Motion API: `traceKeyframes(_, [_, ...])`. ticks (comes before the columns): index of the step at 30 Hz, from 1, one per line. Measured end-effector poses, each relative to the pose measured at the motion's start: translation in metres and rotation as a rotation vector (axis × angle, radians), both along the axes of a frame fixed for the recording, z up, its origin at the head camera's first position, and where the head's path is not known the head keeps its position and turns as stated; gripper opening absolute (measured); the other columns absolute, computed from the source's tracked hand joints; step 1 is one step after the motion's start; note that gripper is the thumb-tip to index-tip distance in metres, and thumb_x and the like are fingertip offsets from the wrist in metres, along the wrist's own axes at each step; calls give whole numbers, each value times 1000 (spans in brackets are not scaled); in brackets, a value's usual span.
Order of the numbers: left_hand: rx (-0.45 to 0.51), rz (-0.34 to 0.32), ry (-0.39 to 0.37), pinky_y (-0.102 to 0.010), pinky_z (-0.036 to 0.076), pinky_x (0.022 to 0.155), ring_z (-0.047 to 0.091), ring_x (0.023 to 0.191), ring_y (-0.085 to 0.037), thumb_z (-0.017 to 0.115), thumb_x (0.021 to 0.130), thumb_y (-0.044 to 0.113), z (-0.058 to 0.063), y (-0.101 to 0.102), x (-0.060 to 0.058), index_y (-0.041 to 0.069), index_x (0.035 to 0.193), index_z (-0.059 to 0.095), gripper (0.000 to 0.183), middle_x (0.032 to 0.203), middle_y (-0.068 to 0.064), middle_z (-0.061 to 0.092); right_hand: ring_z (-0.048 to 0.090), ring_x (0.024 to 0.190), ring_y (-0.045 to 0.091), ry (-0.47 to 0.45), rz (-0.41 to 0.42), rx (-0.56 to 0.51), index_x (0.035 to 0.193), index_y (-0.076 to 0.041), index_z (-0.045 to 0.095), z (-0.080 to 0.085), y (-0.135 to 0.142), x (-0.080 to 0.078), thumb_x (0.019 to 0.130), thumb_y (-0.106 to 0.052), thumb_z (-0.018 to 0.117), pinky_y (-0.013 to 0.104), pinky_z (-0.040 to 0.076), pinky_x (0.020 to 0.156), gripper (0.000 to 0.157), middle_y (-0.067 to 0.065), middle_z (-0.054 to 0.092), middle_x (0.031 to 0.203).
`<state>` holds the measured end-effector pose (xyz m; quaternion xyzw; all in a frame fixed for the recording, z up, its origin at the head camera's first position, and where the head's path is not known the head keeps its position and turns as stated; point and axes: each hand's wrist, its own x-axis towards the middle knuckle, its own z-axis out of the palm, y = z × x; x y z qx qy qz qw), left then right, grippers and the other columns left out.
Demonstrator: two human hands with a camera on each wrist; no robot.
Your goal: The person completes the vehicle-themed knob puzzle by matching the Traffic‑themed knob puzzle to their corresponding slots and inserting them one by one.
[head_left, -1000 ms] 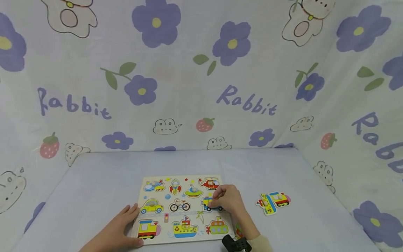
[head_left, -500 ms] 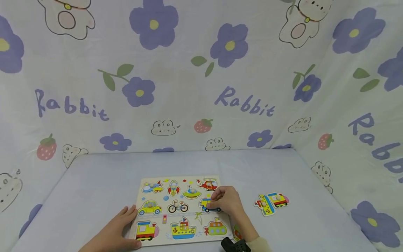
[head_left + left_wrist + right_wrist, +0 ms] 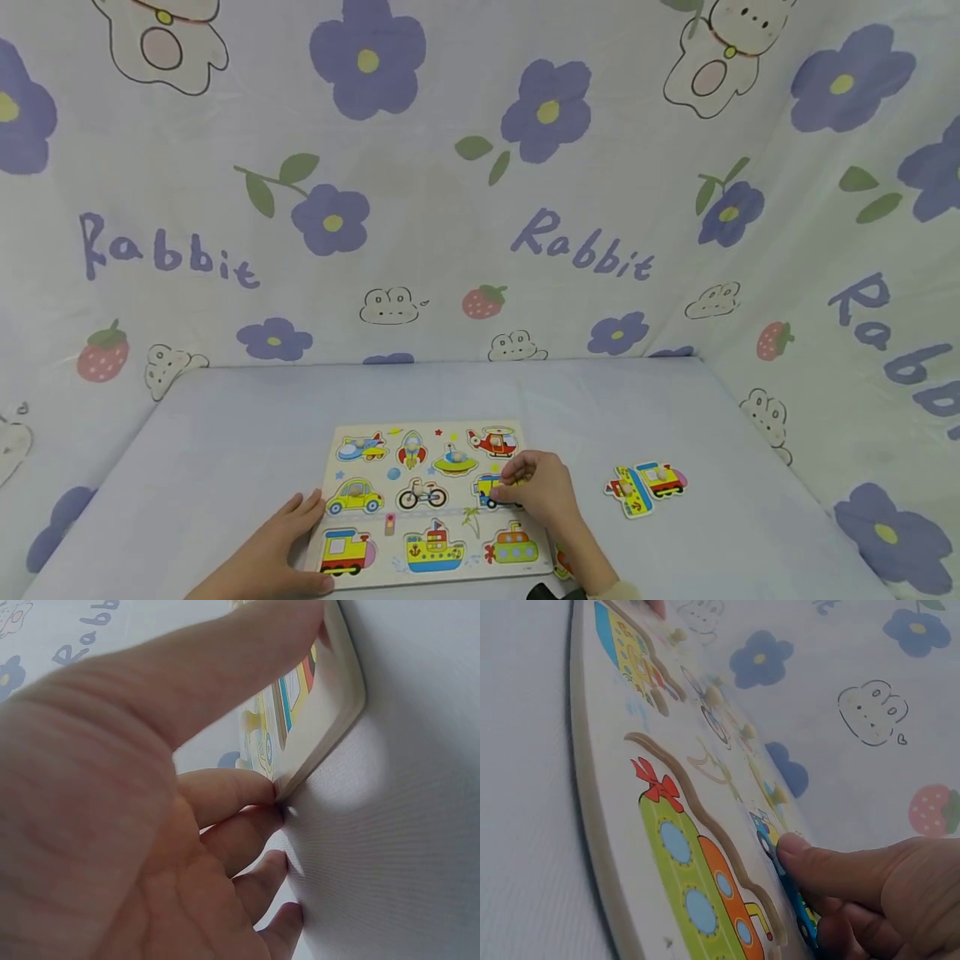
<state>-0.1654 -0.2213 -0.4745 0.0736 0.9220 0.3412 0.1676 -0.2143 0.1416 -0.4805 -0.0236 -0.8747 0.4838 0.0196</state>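
Note:
A wooden knob puzzle board (image 3: pixel 450 521) with vehicle pictures lies on the table. My left hand (image 3: pixel 273 546) rests against its left side, thumb over the near corner, fingertips at the edge in the left wrist view. With thumb and fingers, my right hand (image 3: pixel 543 492) pinches a blue-and-yellow truck piece (image 3: pixel 489 490) at the board's right side. The hand covers part of this piece. Near it in the right wrist view is the recessed submarine picture (image 3: pixel 697 896). The train (image 3: pixel 347 552) and ship (image 3: pixel 435 550) pictures are also bare recesses.
Two loose pieces, a ship (image 3: pixel 632 493) and a train (image 3: pixel 663 479), lie touching right of the board. Another piece (image 3: pixel 562 564) is partly hidden by the right forearm. Car (image 3: pixel 356 495), bicycle (image 3: pixel 422 494) and several other pieces sit in the board. Patterned cloth walls surround the table.
The head view has shifted slightly. My right hand has moved a little toward the near side, keeping its pinch on the truck piece. The left hand stays at the board's edge.

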Motion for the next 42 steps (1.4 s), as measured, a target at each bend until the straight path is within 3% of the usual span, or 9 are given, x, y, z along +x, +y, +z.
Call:
traceKeyframes(7, [2, -5, -9, -68, 20, 107, 12, 143, -48, 91, 60, 45, -2, -3, 3, -3, 148, 38, 114, 157, -21, 27, 62, 70, 17, -45, 44, -129, 90, -5, 74, 1, 9, 11, 79, -14, 84, 30, 50, 61, 18, 0, 70, 81])
traceKeyframes(13, [15, -9, -12, -69, 20, 106, 11, 143, -47, 91, 59, 46, -3, -1, 6, -3, 148, 38, 115, 157, -20, 27, 63, 75, 22, -109, -22, -215, 103, -12, 78, 24, 28, 40, 85, -28, 78, 32, 53, 64, 24, 0, 72, 97])
traceKeyframes(17, [13, -10, -2, -67, 20, 107, 12, 144, -46, 91, 60, 46, -4, 0, 8, -2, 148, 38, 114, 157, -19, 28, 63, 80, 22, -78, -46, -200, 103, -12, 77, 43, 64, 54, 84, -29, 79, 31, 54, 68, 25, 2, 72, 100])
traceKeyframes(20, [-6, -18, 19, -66, 21, 108, 13, 144, -45, 91, 60, 46, -5, 1, 8, -2, 148, 39, 113, 156, -18, 29, 63, 81, 25, -16, -17, -140, 104, -11, 77, 51, 102, 58, 85, -30, 79, 30, 53, 66, 27, 7, 73, 98])
traceKeyframes(23, [-39, -20, 38, -65, 22, 108, 14, 144, -44, 91, 60, 47, -3, 0, 8, -1, 147, 41, 111, 156, -17, 31, 64, 84, 25, 43, 10, -62, 108, -10, 76, 53, 140, 58, 87, -33, 77, 30, 53, 68, 31, 8, 72, 101])
traceKeyframes(29, [-47, -54, 99, -66, 21, 108, 16, 143, -46, 89, 62, 48, 2, -4, 5, -3, 146, 42, 109, 155, -19, 32, 59, 87, 21, 30, -64, 34, 114, -12, 75, 49, 190, 54, 86, -41, 76, 31, 52, 70, 41, 5, 71, 102])
traceKeyframes(34, [-44, -71, 120, -67, 22, 107, 16, 142, -49, 89, 63, 47, 2, -4, 4, -4, 146, 42, 108, 154, -21, 32, 58, 93, 15, 40, -61, 58, 116, -11, 74, 44, 216, 48, 87, -41, 75, 31, 52, 73, 42, 5, 71, 104])
traceKeyframes(42, [-40, -67, 112, -67, 22, 107, 16, 142, -49, 89, 63, 47, 1, -3, 6, -4, 146, 41, 108, 154, -21, 32, 62, 87, 16, 122, 40, 165, 109, -10, 75, 29, 242, 30, 87, -30, 77, 26, 51, 70, 29, 3, 73, 101])
